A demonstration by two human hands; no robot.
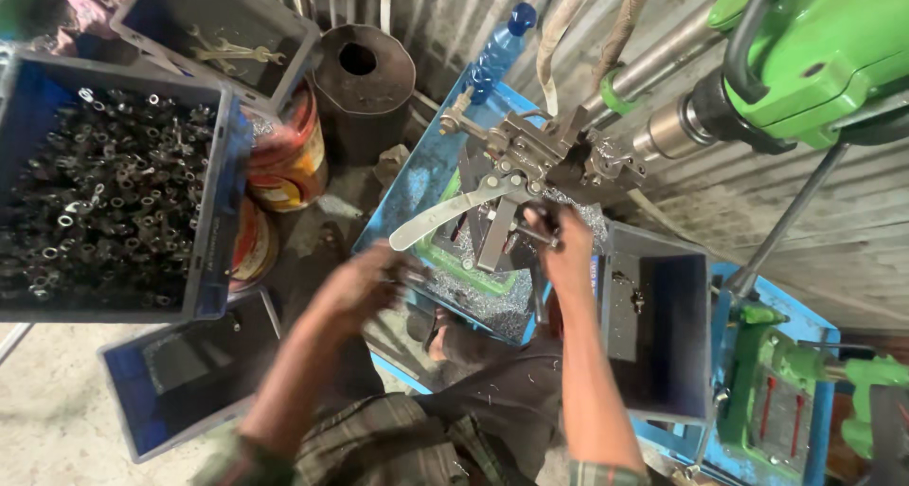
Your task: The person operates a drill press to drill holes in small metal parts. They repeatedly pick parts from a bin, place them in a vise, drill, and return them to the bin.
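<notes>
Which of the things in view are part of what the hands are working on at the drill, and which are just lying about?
In use:
- right hand at the clamp fixture
- left hand, blurred, near the clamp lever
- green drill head
- crate of metal parts
- dark bin beside the fixture

Lying about:
- blue bottle
- crate with spanners
- paint tins
- dark cylinder

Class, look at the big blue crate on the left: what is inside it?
The blue crate is heaped with small dark metal tube pieces, many showing open round ends. Its floor and lower layers are covered.
</notes>
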